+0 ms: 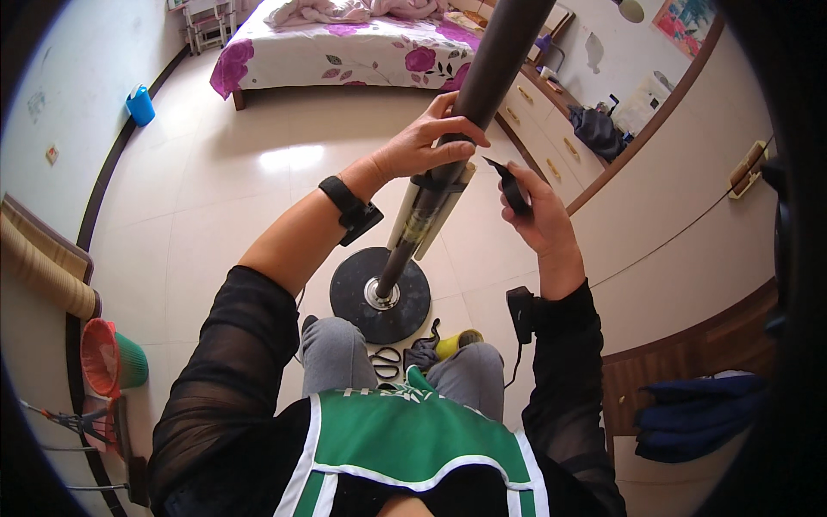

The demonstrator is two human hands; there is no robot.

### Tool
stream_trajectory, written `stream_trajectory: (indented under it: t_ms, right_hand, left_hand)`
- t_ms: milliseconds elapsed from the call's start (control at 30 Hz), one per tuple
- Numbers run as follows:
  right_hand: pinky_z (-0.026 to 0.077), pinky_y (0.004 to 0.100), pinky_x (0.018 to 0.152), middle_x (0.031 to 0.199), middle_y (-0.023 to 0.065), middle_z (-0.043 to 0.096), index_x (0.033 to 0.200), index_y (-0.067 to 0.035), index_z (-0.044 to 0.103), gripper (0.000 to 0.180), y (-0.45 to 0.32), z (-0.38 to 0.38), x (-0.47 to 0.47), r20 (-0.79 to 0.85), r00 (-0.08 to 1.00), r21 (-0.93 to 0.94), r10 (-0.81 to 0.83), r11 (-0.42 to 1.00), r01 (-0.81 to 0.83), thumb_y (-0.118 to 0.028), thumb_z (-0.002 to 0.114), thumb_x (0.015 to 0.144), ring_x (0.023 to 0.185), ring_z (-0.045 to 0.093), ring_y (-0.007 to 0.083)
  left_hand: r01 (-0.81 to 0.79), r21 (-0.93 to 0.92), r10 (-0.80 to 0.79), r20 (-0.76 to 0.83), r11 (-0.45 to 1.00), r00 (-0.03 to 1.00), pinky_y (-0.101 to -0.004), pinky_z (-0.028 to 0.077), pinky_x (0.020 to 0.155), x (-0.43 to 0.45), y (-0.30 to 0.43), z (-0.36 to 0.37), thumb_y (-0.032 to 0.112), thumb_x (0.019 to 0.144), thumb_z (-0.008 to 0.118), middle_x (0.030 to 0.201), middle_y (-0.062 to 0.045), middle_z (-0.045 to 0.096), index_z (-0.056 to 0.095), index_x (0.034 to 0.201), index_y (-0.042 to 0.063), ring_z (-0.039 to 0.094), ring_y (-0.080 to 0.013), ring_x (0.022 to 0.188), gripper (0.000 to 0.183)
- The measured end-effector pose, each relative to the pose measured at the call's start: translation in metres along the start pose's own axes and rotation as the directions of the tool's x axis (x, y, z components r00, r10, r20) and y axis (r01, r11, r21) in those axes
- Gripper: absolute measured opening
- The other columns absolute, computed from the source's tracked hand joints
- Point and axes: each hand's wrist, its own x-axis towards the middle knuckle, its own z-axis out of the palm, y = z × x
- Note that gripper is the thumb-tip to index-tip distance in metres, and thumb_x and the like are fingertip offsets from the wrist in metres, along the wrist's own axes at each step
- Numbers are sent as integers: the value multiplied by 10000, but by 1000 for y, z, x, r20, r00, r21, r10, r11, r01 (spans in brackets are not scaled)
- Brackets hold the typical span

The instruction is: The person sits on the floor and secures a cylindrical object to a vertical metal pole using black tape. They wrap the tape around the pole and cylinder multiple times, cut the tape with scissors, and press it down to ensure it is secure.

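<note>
A dark upright pole (501, 61) rises from a round black base (349, 294) on the tiled floor. My left hand (439, 139) grips the pole at about its middle, its fingers and thumb wrapped partly around it. Just below that hand, pale rods (439, 220) lie along the pole's sides, with a black band (429, 183) around them and the pole. To the right of the pole, my right hand (539, 207) holds a roll of black tape (515, 192). A short loose end of the tape points up towards the pole, apart from it.
Black-handled scissors (386, 362), a grey cloth (421, 354) and a yellow cylindrical container (460, 342) lie on the floor by my knees. Beyond the pole stands a bed (291, 61). At left are a blue bin (140, 106) and a green-and-red wastebasket (132, 365); drawers (549, 132) stand at right.
</note>
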Motion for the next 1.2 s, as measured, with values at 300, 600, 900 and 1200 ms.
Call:
stream_trajectory:
  t_ms: [300, 600, 900, 1200]
  right_hand:
    - [476, 224, 525, 666, -59, 473, 977, -71, 635, 210, -8, 26, -8, 66, 991, -169, -116, 978, 126, -261, 631, 889, 574, 473, 35]
    - [403, 200, 454, 701, -50, 480, 972, -80, 601, 229, -4, 29, 5, 90, 995, -148, -41, 988, 54, -299, 622, 907, 555, 436, 43]
    - [256, 125, 393, 857, 32, 453, 1097, -47, 476, 446, 1, 4, 7, 461, 886, -20, 54, 999, -50, -381, 665, 870, 626, 371, 50]
    - [590, 273, 614, 983, 80, 549, 1154, 16, 519, 390, -8, -1, -1, 275, 960, -402, -57, 900, 168, -141, 586, 803, 843, 600, 134]
  left_hand:
    - [-27, 40, 28, -28, 999, 999, -440, 266, 1066, 0, -2, 1, 511, 847, 636, 1271, -106, 390, 683, 946, 180, 367, -300, 1220, 349]
    - [0, -20, 0, -19, 1000, 1000, -413, 307, 1066, 0, -1, -2, 278, 783, 745, 1337, -148, 358, 672, 869, 167, 395, -314, 1222, 158]
    - [-43, 38, 45, -64, 998, 997, -398, 364, 1026, 1, -1, 2, 132, 776, 704, 1324, -143, 361, 639, 800, 127, 478, -277, 1120, 69]
    - [-48, 57, 52, -77, 997, 996, -389, 387, 1003, 2, -3, 2, 112, 769, 696, 1324, -144, 363, 631, 793, 119, 495, -272, 1090, 69]
